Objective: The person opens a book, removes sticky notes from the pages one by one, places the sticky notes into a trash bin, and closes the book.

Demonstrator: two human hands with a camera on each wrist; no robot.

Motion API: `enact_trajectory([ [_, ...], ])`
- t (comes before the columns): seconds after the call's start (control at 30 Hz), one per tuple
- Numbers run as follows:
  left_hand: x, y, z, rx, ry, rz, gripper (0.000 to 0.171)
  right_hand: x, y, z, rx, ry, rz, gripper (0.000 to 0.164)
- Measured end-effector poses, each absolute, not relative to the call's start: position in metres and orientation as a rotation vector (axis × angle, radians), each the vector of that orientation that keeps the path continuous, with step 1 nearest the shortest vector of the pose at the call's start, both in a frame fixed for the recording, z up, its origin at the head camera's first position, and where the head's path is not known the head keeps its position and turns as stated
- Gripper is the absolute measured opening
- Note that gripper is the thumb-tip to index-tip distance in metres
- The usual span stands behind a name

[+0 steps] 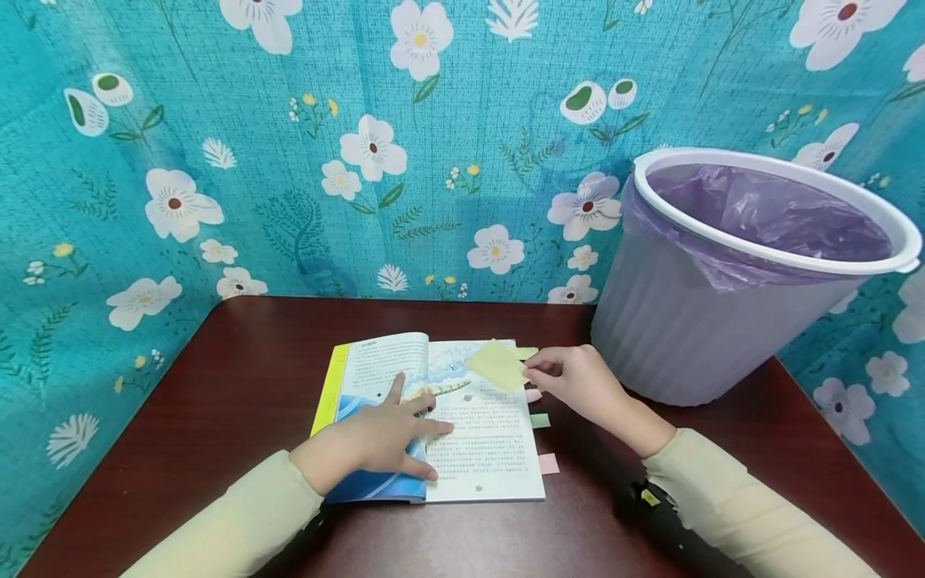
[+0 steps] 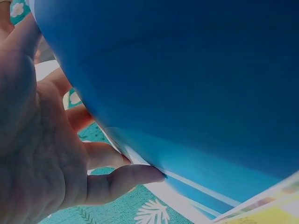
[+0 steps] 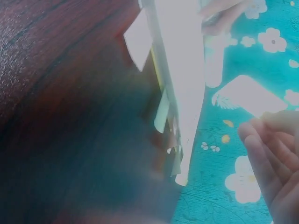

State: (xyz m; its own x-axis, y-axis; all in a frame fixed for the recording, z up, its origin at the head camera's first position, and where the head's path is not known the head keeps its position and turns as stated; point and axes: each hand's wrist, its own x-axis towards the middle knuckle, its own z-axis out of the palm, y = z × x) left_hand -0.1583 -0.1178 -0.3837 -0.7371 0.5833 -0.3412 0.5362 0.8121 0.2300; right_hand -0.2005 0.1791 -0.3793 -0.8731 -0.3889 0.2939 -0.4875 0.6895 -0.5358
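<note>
An open book [image 1: 484, 461] lies on the table, with printed text and a coloured drawing across its pages. My left hand [image 1: 379, 437] rests on it with fingers spread, over the blue part of the left page and the middle fold. In the left wrist view that blue page [image 2: 187, 84] fills most of the picture beside my left hand [image 2: 42, 140]. Between thumb and fingertips, my right hand [image 1: 581, 381] pinches a pale yellow sticky note [image 1: 499, 365] above the upper right page. The right wrist view shows the note [image 3: 252, 95] overexposed, near white, at my right fingertips.
Pink tabs [image 1: 549, 464] and green tabs [image 1: 539, 421] stick out from the book's right edge. A grey bin [image 1: 672, 321] with a purple liner [image 1: 766, 213] stands at the right back of the dark wooden table [image 1: 238, 417]. Flowered turquoise cloth [image 1: 289, 160] hangs behind.
</note>
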Motion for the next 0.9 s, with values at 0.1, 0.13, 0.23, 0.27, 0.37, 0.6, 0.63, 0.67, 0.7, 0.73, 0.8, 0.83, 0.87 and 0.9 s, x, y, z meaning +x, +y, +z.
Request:
enact_trajectory([
  [0.1,-0.158,-0.118,-0.383,0.841,2.594,0.165,0.068,-0.198,0.182,-0.373,0.697,-2.744,1.014,0.012],
  [0.13,-0.158,-0.118,-0.383,0.841,2.595,0.163,0.068,-0.198,0.183,-0.371,0.691,-2.743,1.038,0.012],
  [0.23,-0.158,-0.118,-0.384,0.839,2.598,0.160,0.068,-0.196,0.186,-0.367,0.673,-2.732,1.103,0.013],
  [0.27,-0.158,-0.118,-0.384,0.841,2.598,0.158,0.068,-0.196,0.187,-0.366,0.664,-2.731,1.125,0.013],
  [0.37,-0.159,-0.117,-0.385,0.846,2.603,0.156,0.068,-0.196,0.191,-0.362,0.630,-2.733,1.188,0.013],
  [0.6,-0.159,-0.117,-0.386,0.847,2.600,0.150,0.068,-0.196,0.200,-0.351,0.580,-2.743,1.250,0.013],
  [0.63,-0.159,-0.117,-0.387,0.847,2.599,0.149,0.068,-0.196,0.200,-0.348,0.583,-2.740,1.244,0.014],
  [0.67,-0.159,-0.117,-0.386,0.846,2.599,0.147,0.068,-0.196,0.201,-0.346,0.588,-2.736,1.233,0.014],
  [0.7,-0.159,-0.117,-0.386,0.846,2.598,0.145,0.068,-0.196,0.202,-0.344,0.593,-2.731,1.220,0.015],
  [0.73,-0.159,-0.117,-0.386,0.845,2.598,0.145,0.068,-0.196,0.203,-0.342,0.598,-2.725,1.210,0.015],
  [0.8,-0.159,-0.117,-0.386,0.842,2.597,0.147,0.068,-0.196,0.204,-0.337,0.608,-2.713,1.191,0.015],
  [0.83,-0.159,-0.117,-0.386,0.839,2.596,0.149,0.068,-0.196,0.204,-0.335,0.610,-2.707,1.185,0.015],
  [0.87,-0.159,-0.118,-0.385,0.838,2.596,0.152,0.068,-0.196,0.205,-0.333,0.613,-2.700,1.178,0.015],
  [0.9,-0.159,-0.118,-0.385,0.837,2.596,0.156,0.068,-0.196,0.205,-0.330,0.618,-2.694,1.166,0.015],
])
